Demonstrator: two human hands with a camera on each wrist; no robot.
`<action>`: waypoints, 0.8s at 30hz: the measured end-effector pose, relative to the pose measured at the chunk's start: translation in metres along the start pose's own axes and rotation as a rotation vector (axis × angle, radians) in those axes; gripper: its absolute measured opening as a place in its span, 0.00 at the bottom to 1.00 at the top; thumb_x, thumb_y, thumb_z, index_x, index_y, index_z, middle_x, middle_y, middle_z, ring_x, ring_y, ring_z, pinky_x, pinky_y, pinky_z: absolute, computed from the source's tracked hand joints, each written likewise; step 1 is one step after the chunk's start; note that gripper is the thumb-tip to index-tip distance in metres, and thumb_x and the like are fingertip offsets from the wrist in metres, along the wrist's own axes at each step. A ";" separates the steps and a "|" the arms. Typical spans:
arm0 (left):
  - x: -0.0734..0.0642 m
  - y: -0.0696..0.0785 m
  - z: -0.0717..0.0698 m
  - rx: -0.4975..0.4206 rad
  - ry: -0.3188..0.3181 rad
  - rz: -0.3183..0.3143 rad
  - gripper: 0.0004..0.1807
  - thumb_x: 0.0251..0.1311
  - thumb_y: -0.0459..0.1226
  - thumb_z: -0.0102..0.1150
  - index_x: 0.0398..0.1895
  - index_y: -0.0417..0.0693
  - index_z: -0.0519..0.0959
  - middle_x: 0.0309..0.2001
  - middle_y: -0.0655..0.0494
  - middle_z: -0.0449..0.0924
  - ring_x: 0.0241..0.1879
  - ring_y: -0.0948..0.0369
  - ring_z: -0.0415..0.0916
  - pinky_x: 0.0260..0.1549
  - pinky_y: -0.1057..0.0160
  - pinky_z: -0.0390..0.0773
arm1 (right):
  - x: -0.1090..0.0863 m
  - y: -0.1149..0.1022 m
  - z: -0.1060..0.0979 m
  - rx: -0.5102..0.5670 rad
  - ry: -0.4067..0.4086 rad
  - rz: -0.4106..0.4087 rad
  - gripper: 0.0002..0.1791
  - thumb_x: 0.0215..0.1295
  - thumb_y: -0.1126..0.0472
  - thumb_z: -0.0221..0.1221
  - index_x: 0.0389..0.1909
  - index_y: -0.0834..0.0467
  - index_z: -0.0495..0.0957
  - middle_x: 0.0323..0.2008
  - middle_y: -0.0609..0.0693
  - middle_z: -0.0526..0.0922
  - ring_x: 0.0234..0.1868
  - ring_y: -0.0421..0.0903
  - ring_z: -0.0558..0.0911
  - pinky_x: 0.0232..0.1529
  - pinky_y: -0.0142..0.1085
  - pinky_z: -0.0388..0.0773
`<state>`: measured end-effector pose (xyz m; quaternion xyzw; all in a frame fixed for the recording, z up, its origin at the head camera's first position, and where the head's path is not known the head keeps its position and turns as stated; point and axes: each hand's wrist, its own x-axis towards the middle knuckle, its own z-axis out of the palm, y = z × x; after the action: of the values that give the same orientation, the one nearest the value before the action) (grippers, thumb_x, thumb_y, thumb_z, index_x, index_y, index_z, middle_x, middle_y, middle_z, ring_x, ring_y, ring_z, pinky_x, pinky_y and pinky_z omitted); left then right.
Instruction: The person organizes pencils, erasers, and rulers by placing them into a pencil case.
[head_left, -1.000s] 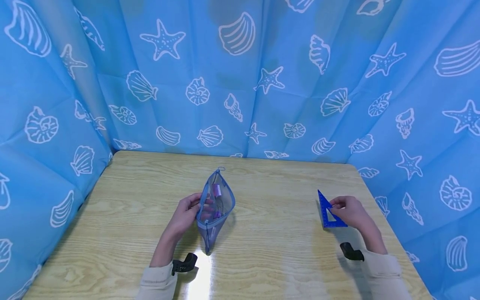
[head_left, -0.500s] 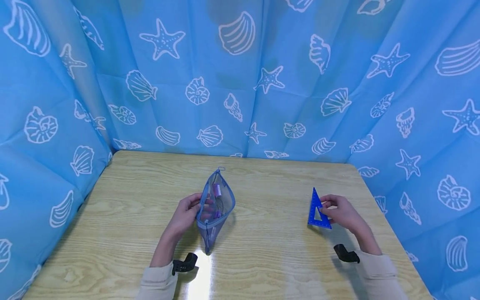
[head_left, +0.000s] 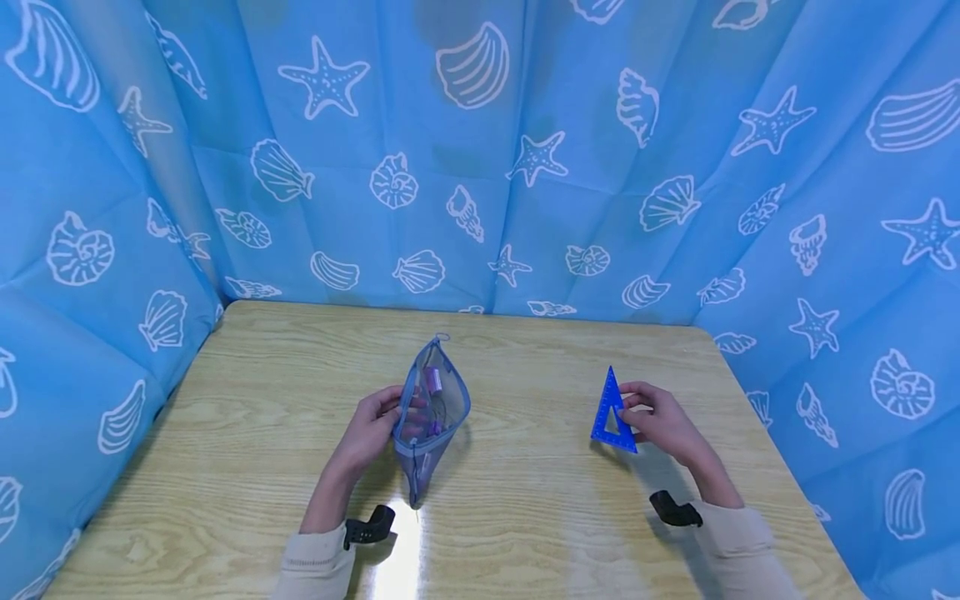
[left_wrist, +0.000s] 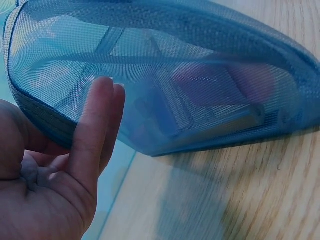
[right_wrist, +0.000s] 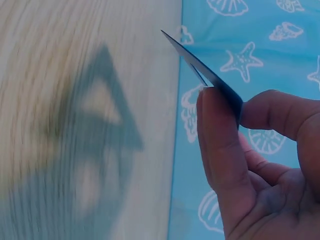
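A blue mesh zip pouch (head_left: 431, 454) stands with its mouth open left of the table's middle. Purple items (head_left: 433, 381) show inside it. My left hand (head_left: 372, 425) grips the pouch's left rim; in the left wrist view the fingers (left_wrist: 92, 125) lie along the mesh. At the right, my right hand (head_left: 660, 419) pinches a blue set square (head_left: 604, 421) by its right side. Thumb and fingers (right_wrist: 222, 140) press its two faces in the right wrist view, where the set square (right_wrist: 212, 80) appears nearly edge-on above its shadow.
The wooden table (head_left: 517, 517) carries both hands' work. A blue curtain (head_left: 465, 167) with white seashells and starfish hangs behind and along both sides. Black wrist mounts (head_left: 369, 527) sit at the cuffs.
My right hand has carried the set square leftward, toward the pouch, and turned it a little more upright. The left hand and pouch have stayed in place.
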<state>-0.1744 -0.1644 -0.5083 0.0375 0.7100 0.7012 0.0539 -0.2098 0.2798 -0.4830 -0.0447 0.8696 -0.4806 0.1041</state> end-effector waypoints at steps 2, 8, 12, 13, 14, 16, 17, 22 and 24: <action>0.000 0.000 0.000 -0.002 -0.004 0.005 0.19 0.76 0.24 0.35 0.63 0.27 0.71 0.56 0.30 0.79 0.51 0.46 0.83 0.48 0.57 0.87 | 0.002 -0.002 0.004 0.014 -0.002 -0.014 0.27 0.74 0.67 0.55 0.69 0.70 0.62 0.50 0.65 0.74 0.39 0.47 0.83 0.36 0.42 0.90; 0.000 0.000 0.000 -0.002 0.005 0.001 0.19 0.76 0.25 0.36 0.63 0.29 0.72 0.55 0.32 0.79 0.50 0.48 0.84 0.47 0.58 0.87 | 0.006 -0.004 0.014 0.065 -0.016 -0.032 0.27 0.74 0.67 0.55 0.69 0.70 0.62 0.50 0.65 0.75 0.37 0.46 0.84 0.35 0.42 0.89; 0.000 -0.001 0.000 -0.001 0.005 0.001 0.19 0.76 0.25 0.36 0.63 0.29 0.72 0.55 0.32 0.79 0.50 0.47 0.84 0.48 0.57 0.87 | 0.007 -0.004 0.020 0.082 -0.024 -0.037 0.26 0.74 0.68 0.55 0.69 0.69 0.62 0.50 0.64 0.75 0.38 0.46 0.85 0.34 0.42 0.89; 0.000 -0.001 0.000 -0.002 0.005 0.003 0.19 0.76 0.25 0.36 0.63 0.29 0.72 0.55 0.31 0.79 0.50 0.47 0.84 0.48 0.57 0.87 | 0.008 -0.004 0.022 0.081 -0.024 -0.038 0.26 0.74 0.68 0.55 0.69 0.69 0.62 0.50 0.64 0.75 0.38 0.46 0.85 0.34 0.41 0.89; 0.000 -0.001 0.000 0.000 0.005 0.002 0.19 0.76 0.25 0.36 0.63 0.29 0.72 0.56 0.32 0.79 0.50 0.48 0.84 0.47 0.57 0.87 | 0.008 -0.004 0.023 0.082 -0.024 -0.039 0.26 0.73 0.68 0.55 0.69 0.69 0.62 0.50 0.64 0.75 0.38 0.46 0.85 0.34 0.41 0.89; 0.000 -0.002 -0.001 0.000 0.000 0.008 0.19 0.76 0.25 0.35 0.63 0.28 0.71 0.56 0.30 0.79 0.50 0.47 0.84 0.48 0.57 0.87 | 0.009 -0.005 0.026 0.080 -0.024 -0.041 0.26 0.73 0.68 0.55 0.69 0.69 0.62 0.50 0.63 0.75 0.38 0.45 0.85 0.34 0.41 0.89; 0.000 -0.002 -0.001 -0.004 0.001 0.002 0.20 0.76 0.25 0.35 0.63 0.29 0.71 0.56 0.31 0.79 0.50 0.47 0.83 0.48 0.58 0.87 | 0.010 -0.006 0.027 0.080 -0.024 -0.044 0.26 0.73 0.68 0.55 0.69 0.69 0.62 0.50 0.64 0.75 0.38 0.45 0.85 0.34 0.41 0.89; 0.000 -0.001 0.000 -0.008 -0.004 -0.005 0.20 0.76 0.25 0.35 0.64 0.29 0.71 0.57 0.31 0.78 0.51 0.47 0.83 0.48 0.58 0.87 | 0.012 -0.010 0.035 0.101 -0.029 -0.060 0.26 0.73 0.68 0.55 0.69 0.69 0.63 0.50 0.64 0.75 0.37 0.44 0.85 0.35 0.42 0.89; 0.000 -0.001 0.001 -0.004 -0.007 -0.005 0.20 0.76 0.25 0.34 0.64 0.29 0.71 0.57 0.32 0.78 0.51 0.46 0.83 0.48 0.57 0.87 | 0.013 -0.012 0.039 0.109 -0.034 -0.064 0.26 0.73 0.68 0.55 0.68 0.69 0.63 0.50 0.65 0.76 0.37 0.43 0.85 0.34 0.42 0.89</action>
<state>-0.1744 -0.1637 -0.5095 0.0380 0.7085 0.7023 0.0583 -0.2137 0.2395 -0.4948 -0.0749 0.8384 -0.5295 0.1058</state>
